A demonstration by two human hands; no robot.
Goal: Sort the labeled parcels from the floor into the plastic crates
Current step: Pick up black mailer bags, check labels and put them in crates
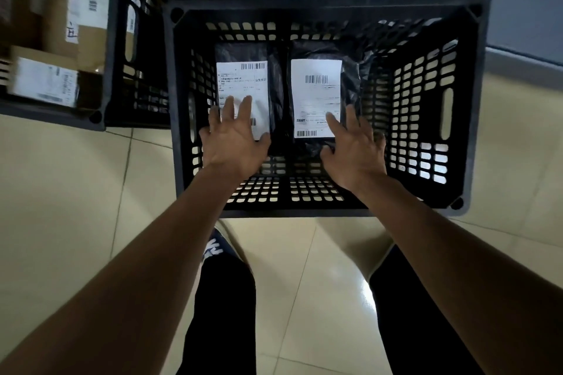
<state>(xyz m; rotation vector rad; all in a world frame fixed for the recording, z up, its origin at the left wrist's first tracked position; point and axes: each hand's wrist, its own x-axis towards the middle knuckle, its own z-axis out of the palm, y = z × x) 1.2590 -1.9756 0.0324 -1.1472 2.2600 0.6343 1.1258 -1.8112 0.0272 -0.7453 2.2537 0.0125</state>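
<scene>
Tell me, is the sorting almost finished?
Partly, it seems. Two black bag parcels already lie side by side in the near crate, and boxes fill the left crate. The left hand and right hand rest open on the bags. No floor parcels show here.

Two black crates (475, 100), two black bagged parcels (243, 52), at least three cardboard boxes (58, 21).

Bare forearms, black trousers (222, 313), dark shoe (214, 248) with white lettering.
</scene>
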